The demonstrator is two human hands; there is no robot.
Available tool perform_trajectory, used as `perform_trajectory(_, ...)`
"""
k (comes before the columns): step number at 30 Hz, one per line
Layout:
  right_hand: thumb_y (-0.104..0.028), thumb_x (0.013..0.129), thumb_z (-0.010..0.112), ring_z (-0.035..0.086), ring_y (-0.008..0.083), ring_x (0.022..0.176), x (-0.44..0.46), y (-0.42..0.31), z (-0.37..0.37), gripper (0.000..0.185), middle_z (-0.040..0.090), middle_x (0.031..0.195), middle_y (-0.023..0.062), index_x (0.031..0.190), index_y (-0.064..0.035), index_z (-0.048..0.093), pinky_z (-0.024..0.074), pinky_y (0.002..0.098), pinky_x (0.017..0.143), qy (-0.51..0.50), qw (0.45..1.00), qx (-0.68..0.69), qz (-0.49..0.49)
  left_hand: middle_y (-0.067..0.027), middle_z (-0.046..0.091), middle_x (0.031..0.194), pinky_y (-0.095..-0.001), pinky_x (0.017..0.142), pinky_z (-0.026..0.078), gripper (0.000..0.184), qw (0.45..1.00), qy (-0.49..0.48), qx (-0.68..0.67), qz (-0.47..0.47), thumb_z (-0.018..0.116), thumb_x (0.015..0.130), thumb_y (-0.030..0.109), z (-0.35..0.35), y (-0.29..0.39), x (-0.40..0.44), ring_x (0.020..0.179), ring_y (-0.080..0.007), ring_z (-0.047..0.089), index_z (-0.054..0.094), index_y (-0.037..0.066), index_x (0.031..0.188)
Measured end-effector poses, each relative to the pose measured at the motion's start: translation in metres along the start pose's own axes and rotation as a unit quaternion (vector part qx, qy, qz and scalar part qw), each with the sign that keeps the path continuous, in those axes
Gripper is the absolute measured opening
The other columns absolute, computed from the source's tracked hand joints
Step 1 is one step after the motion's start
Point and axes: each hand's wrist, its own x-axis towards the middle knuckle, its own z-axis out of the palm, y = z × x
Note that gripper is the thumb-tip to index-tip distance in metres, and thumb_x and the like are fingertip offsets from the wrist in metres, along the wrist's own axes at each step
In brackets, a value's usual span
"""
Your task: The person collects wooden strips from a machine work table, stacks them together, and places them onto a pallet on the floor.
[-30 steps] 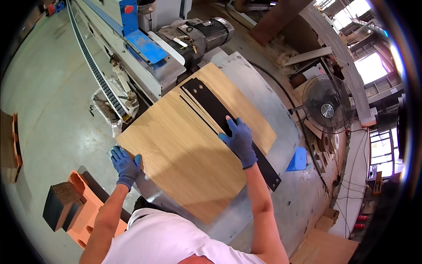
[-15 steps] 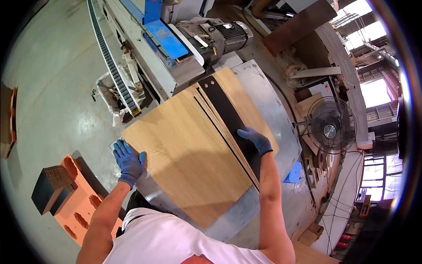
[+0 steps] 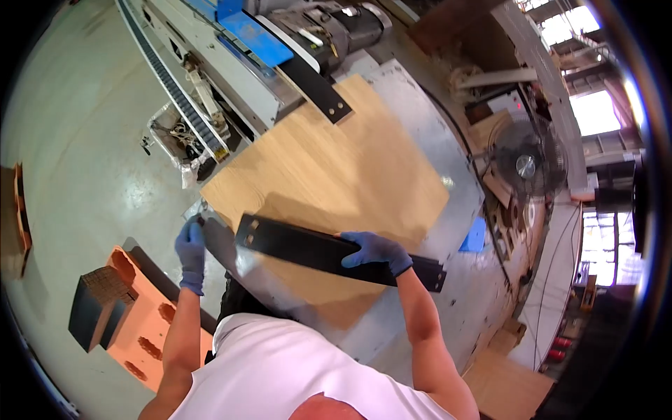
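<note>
My right hand [image 3: 378, 253], in a blue glove, grips a small stack of long black panel strips [image 3: 301, 246]. The strips lie slantwise above the near part of a wood-grain board [image 3: 336, 168], with holes showing near both ends. My left hand [image 3: 190, 248], also gloved, is beside the board's left corner, apart from the strips; its fingers are blurred. Another black strip [image 3: 315, 87] with two holes sticks out from under the machine's blue guard [image 3: 255, 38], its end over the board's far edge.
The board rests on a grey metal table [image 3: 455, 178]. A roller conveyor [image 3: 168, 80] runs along the machine at upper left. An orange pallet [image 3: 150, 318] with dark strips [image 3: 98, 304] stands on the floor at lower left. A fan [image 3: 525, 164] is at right.
The black strips have come off the board's right side, turned and moved toward me in my right hand. My left hand has left the board's edge. Another black strip has emerged from the machine.
</note>
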Motion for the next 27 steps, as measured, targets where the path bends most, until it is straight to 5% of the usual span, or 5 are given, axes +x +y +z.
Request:
perform_trajectory(6,-0.053,0.073,0.083,0.063,0.0372,0.115,-0.023,-0.010,0.085,0.086,0.065,0.123,0.0170,0.143,-0.0111,0.056,0.0503,0.0423,0.099,-0.018,0.993,-0.090,-0.073,-0.0121,0.074,0.106,-0.0345,0.072,0.056,0.066,0.870,-0.172,-0.083,-0.454,0.061,0.096,0.057,-0.042,0.042,-0.075,0.086,-0.0208,0.071,0.069,-0.004,0.121)
perform_trajectory(13,-0.044,0.085,0.079,0.066,0.0369,0.116,-0.074,0.028,0.089,0.069,0.067,0.127,0.0211,0.135,-0.0004,0.061,0.0516,0.0433,0.099,0.192,0.975,0.009,-0.115,-0.0150,0.075,0.110,-0.0350,0.085,0.057,0.058,0.788,-0.249,-0.293,-0.481,0.053,0.103,0.049,-0.031,0.014,-0.113,0.095,-0.0243,0.072,0.068,-0.004,0.122)
perform_trajectory(18,-0.035,0.095,0.072,0.073,0.0224,0.100,-0.196,0.182,0.038,0.049,0.075,0.112,0.0133,0.126,0.0028,0.066,0.0564,0.0328,0.088,0.572,0.789,0.199,0.104,-0.0188,0.072,0.121,-0.0370,0.093,0.056,0.066,0.763,-0.325,-0.299,-0.473,0.046,0.105,0.052,-0.027,0.044,-0.109,0.105,-0.0286,0.071,0.061,-0.006,0.134)
perform_trajectory(23,-0.040,0.102,0.065,0.070,0.0139,0.087,-0.242,0.334,0.068,0.041,0.073,0.102,0.0042,0.123,-0.0047,0.070,0.0556,0.0281,0.075,0.444,0.652,0.600,0.131,-0.0166,0.075,0.115,-0.0367,0.088,0.058,0.064,0.783,-0.292,-0.272,-0.476,0.049,0.104,0.053,-0.028,0.021,-0.109,0.098,-0.0263,0.073,0.065,-0.004,0.128)
perform_trajectory(27,-0.050,0.103,0.058,0.070,0.0148,0.083,-0.217,0.319,0.085,0.049,0.074,0.098,0.0052,0.109,-0.0040,0.072,0.0561,0.0299,0.078,0.383,0.742,0.532,0.141,-0.0160,0.075,0.113,-0.0372,0.086,0.058,0.061,0.792,-0.278,-0.265,-0.474,0.051,0.103,0.052,-0.015,0.038,-0.120,0.096,-0.0262,0.073,0.067,-0.003,0.126)
